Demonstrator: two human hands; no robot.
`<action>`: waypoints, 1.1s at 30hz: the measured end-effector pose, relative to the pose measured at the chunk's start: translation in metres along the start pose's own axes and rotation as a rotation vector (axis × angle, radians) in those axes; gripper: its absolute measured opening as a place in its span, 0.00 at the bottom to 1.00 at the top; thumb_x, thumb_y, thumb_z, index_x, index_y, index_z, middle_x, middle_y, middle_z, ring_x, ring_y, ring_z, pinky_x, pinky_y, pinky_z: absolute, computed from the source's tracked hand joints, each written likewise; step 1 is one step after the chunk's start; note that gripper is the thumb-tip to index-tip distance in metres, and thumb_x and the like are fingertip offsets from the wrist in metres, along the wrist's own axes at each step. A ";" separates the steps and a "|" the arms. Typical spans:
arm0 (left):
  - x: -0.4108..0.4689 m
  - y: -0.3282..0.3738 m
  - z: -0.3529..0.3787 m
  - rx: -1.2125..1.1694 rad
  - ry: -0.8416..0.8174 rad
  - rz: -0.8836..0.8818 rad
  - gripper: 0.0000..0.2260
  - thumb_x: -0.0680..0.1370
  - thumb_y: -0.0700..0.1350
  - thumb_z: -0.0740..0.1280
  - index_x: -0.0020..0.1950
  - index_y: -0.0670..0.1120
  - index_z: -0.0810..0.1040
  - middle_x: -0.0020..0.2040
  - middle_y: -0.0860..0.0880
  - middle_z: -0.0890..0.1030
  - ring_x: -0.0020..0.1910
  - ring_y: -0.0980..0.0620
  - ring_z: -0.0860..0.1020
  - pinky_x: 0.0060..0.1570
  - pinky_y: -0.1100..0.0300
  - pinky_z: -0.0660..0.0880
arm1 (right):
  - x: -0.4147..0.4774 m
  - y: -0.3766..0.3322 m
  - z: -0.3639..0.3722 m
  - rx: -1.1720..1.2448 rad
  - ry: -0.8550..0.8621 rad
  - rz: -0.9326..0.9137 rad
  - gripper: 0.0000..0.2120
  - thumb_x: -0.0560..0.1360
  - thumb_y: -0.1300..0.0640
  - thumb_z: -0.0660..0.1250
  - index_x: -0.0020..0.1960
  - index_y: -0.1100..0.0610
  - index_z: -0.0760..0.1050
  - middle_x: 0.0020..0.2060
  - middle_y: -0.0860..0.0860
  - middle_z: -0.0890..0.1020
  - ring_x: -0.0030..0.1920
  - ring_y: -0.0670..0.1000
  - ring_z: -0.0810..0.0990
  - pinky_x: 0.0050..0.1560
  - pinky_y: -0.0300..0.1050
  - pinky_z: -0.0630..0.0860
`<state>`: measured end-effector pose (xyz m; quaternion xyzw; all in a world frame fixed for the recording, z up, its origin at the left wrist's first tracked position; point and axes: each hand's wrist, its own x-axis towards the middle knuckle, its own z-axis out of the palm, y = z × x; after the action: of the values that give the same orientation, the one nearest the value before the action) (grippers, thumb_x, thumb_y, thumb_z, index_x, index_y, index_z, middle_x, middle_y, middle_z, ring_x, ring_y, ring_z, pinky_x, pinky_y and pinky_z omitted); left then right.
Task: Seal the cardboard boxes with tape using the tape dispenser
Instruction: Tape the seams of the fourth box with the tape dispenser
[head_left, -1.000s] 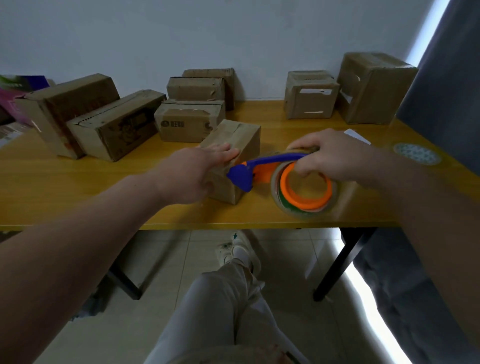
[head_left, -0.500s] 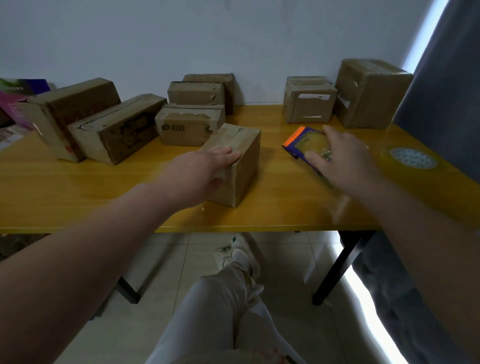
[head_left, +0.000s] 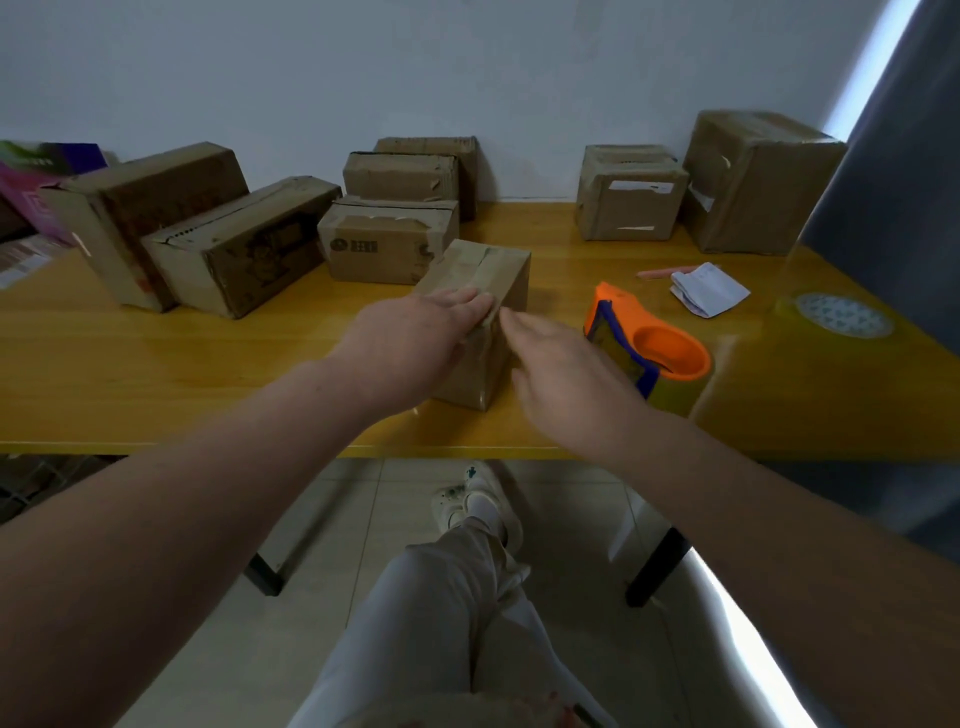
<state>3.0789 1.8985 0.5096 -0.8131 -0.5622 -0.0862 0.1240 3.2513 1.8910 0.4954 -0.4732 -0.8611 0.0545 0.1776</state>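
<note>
A small cardboard box (head_left: 498, 275) with tape across its top stands near the front edge of the yellow table (head_left: 156, 364). My left hand (head_left: 410, 345) lies flat on the box's top and near face, fingers straight. My right hand (head_left: 566, 374) is open beside the box, its fingertips at the box's right front corner. The orange and blue tape dispenser (head_left: 644, 343) with its tape roll lies on the table just right of my right hand, held by neither hand.
Several more cardboard boxes (head_left: 389, 239) line the back of the table by the wall. A folded paper (head_left: 709, 288) and a pink stick lie right of the dispenser, and a clear tape roll (head_left: 841, 319) sits at the far right. My legs are below the table edge.
My right hand carried the tape dispenser away from the box, set it on the table to the right and let go. It then came back empty to the box. My left hand stayed on the box.
</note>
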 end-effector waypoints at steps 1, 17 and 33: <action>0.000 0.000 -0.001 -0.007 -0.014 0.006 0.25 0.81 0.46 0.57 0.77 0.55 0.54 0.77 0.55 0.58 0.71 0.50 0.67 0.57 0.51 0.75 | 0.000 -0.009 0.003 0.007 -0.020 -0.004 0.30 0.79 0.61 0.59 0.77 0.60 0.51 0.73 0.55 0.63 0.70 0.55 0.65 0.68 0.51 0.67; -0.008 -0.007 -0.023 -0.161 0.141 0.131 0.11 0.78 0.42 0.63 0.59 0.47 0.80 0.53 0.47 0.82 0.52 0.49 0.78 0.51 0.54 0.76 | 0.022 0.009 -0.020 0.065 0.121 -0.002 0.19 0.76 0.55 0.67 0.67 0.51 0.74 0.62 0.52 0.79 0.59 0.52 0.77 0.59 0.49 0.74; -0.009 -0.015 -0.024 -0.145 0.161 0.184 0.08 0.73 0.44 0.69 0.48 0.42 0.82 0.40 0.45 0.82 0.39 0.46 0.80 0.38 0.55 0.76 | 0.036 0.004 -0.010 -0.032 0.131 -0.112 0.14 0.75 0.51 0.69 0.59 0.54 0.79 0.53 0.51 0.79 0.54 0.53 0.76 0.52 0.48 0.74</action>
<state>3.0613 1.8884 0.5320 -0.8585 -0.4657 -0.1799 0.1171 3.2401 1.9224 0.5130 -0.4299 -0.8735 -0.0005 0.2286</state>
